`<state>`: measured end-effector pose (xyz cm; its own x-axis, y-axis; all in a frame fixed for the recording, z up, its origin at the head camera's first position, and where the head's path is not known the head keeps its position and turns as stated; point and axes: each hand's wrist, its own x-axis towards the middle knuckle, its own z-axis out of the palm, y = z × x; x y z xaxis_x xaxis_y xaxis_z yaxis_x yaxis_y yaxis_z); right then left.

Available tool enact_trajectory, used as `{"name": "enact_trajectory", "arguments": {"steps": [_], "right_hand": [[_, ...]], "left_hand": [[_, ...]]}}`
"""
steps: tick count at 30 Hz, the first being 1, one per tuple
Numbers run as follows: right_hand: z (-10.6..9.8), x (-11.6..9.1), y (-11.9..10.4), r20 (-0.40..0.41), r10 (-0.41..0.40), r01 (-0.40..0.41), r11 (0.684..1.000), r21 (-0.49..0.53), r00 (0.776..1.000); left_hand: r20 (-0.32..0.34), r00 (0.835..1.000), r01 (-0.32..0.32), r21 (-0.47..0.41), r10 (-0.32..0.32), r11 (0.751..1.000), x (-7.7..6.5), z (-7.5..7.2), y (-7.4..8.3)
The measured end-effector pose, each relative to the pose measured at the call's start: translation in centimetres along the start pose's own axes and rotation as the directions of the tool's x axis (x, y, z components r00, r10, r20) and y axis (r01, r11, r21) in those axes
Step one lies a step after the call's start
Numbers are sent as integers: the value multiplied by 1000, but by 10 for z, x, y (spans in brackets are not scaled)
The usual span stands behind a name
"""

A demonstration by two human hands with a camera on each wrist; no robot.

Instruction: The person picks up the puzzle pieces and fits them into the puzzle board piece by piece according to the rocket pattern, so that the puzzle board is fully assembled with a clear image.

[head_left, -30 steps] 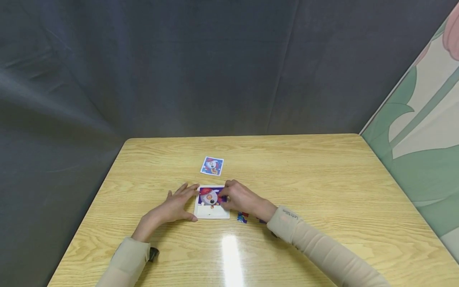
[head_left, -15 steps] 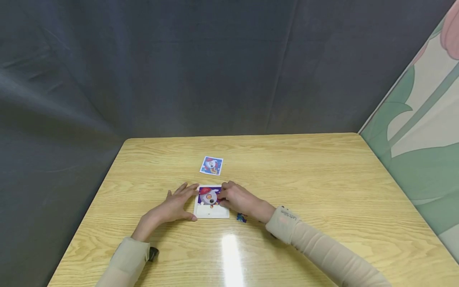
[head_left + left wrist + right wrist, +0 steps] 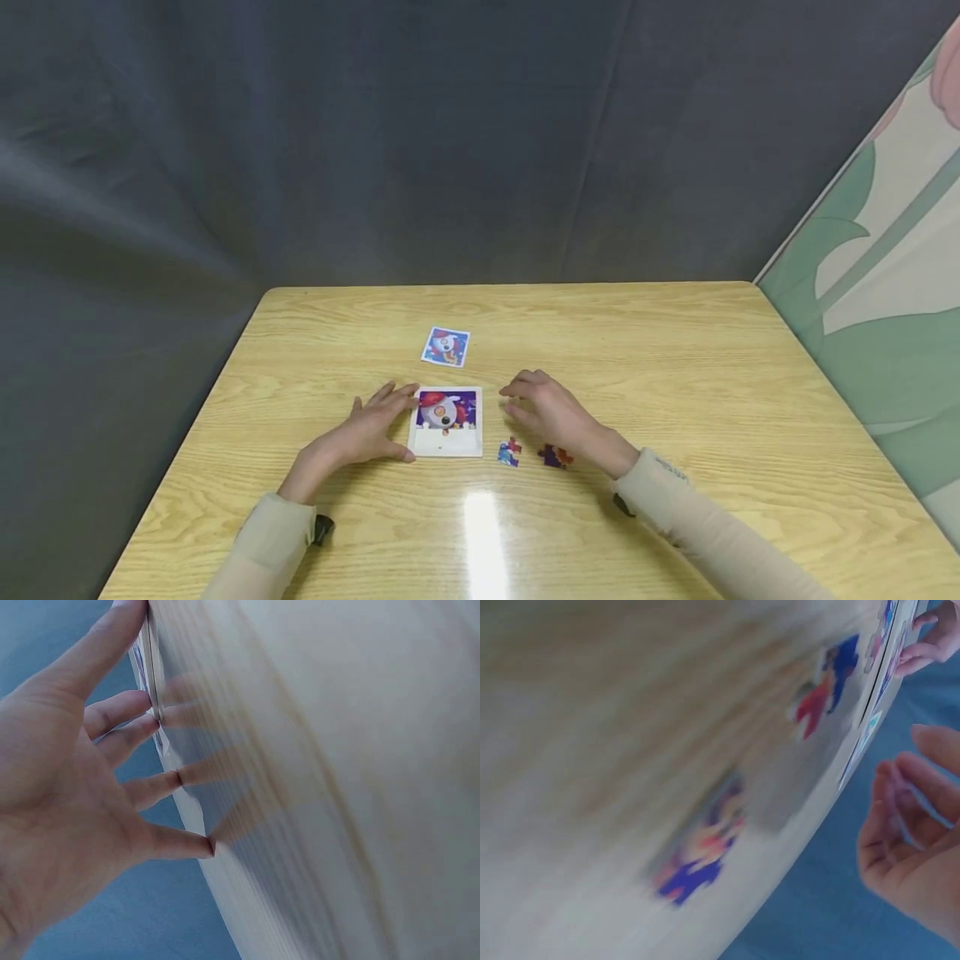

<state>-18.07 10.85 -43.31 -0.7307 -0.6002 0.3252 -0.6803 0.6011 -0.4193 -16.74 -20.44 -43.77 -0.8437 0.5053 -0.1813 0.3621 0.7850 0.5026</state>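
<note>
- A person's left hand [image 3: 367, 429] spreads relaxed fingers at the left edge of a white puzzle tray [image 3: 450, 447], thumb at its near-left corner, gripping nothing.
- The right hand [image 3: 555, 408], fingers loosely bent and holding nothing, hovers right of the tray on a wood-grain table [image 3: 637, 350].
- Joined pieces [image 3: 442, 410] fill the tray's far part; its near part shows white.
- A blue-and-red piece [image 3: 509, 452] lies just right of the tray, a purple-and-orange piece [image 3: 556, 456] farther right; a picture card [image 3: 446, 346] lies on the far side.
- The loose pieces look light, thin and fairly stiff, likely to slide on the glossy top; their knobs may bend, so a pinch across opposite edges seems best.
- Half a second earlier, the right hand was at the tray's right side; now it is apart, leaving that side and the farther-right piece in view.
</note>
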Motion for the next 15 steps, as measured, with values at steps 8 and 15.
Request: {"name": "enact_trajectory", "arguments": {"steps": [8,15], "right_hand": [[5,-39,-21,-11,153,-153,983,-106,988],[16,-45,-36,6,244,-239,956,-173,970]], "left_hand": [[-3,1000,-7,6,7,1000,-1,-3,0],[-6,1000,-6,0,6,1000,-1,0,0]]}}
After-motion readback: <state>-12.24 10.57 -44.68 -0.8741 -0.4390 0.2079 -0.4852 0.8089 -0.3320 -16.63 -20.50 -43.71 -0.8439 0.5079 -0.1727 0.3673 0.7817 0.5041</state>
